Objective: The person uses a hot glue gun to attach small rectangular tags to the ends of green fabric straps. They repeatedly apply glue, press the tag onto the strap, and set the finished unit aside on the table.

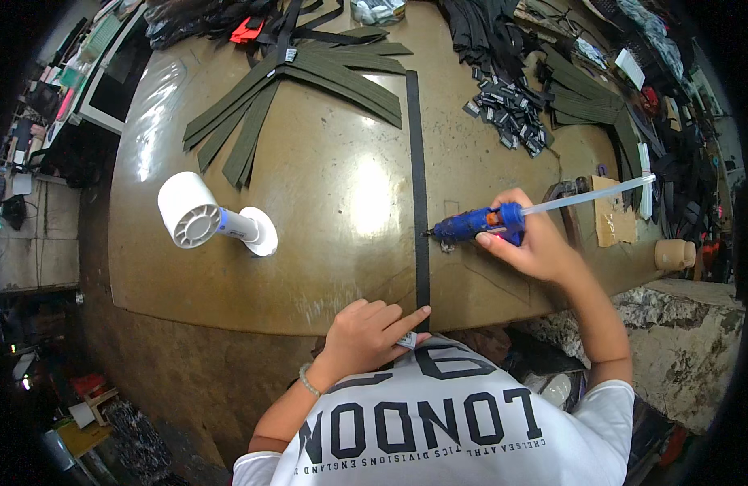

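Note:
My right hand [537, 247] is wrapped round a blue hot glue gun [471, 227]. A long translucent glue stick [588, 196] sticks out of its back end. The gun's nozzle meets the right side of a black webbing strap [418, 162], or hovers just over it; I cannot tell which. That strap runs straight from mid-table toward me and over the near edge. At the near edge my left hand [367, 332] grips the strap, its fingers curled and the index finger lying across it. Below that finger shows a small white label [407, 340].
Dark green straps [333, 73] fan out at the far left. A white handheld device [188, 211] stands on the left. Small black tags [507, 109] are heaped at the far right, near more green straps [580, 97]. A cardboard piece [613, 215] lies right of the glue gun.

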Tool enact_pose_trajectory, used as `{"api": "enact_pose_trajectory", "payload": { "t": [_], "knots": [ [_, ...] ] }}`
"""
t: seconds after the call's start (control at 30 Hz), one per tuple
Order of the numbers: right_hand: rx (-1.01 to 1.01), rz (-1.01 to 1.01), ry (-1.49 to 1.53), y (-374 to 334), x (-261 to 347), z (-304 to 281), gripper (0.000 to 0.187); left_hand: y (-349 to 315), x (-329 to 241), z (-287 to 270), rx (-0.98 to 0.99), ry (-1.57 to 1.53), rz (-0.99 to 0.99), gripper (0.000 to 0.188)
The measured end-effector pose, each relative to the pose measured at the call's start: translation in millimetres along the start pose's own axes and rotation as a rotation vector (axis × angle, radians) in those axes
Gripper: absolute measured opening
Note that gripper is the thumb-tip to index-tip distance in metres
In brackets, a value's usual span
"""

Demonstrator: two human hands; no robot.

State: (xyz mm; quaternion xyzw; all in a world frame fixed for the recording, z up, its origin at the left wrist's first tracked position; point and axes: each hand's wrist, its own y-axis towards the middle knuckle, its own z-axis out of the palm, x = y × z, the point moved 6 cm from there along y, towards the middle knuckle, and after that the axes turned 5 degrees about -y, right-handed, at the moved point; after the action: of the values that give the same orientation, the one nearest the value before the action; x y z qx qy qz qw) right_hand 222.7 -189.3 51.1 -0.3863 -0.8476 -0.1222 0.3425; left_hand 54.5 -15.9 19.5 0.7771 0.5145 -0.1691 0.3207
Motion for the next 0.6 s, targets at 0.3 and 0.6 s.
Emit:
{"api": "enact_pose_trajectory", "payload": {
  "t": [0.3, 0.6],
  "knots": [
    [-0.076, -0.157, -0.137, 25.9, 7.8, -12.9, 0.041, 1.3, -1.7, -0.4, -0.013, 0.027, 0.026, 0.041],
    [-1.166, 0.471, -0.233, -112.9, -75.9, -130.3, 0.038, 3.7, -5.5, -1.9, 0.054, 0.078, 0.008, 0.037]
  ]
}}
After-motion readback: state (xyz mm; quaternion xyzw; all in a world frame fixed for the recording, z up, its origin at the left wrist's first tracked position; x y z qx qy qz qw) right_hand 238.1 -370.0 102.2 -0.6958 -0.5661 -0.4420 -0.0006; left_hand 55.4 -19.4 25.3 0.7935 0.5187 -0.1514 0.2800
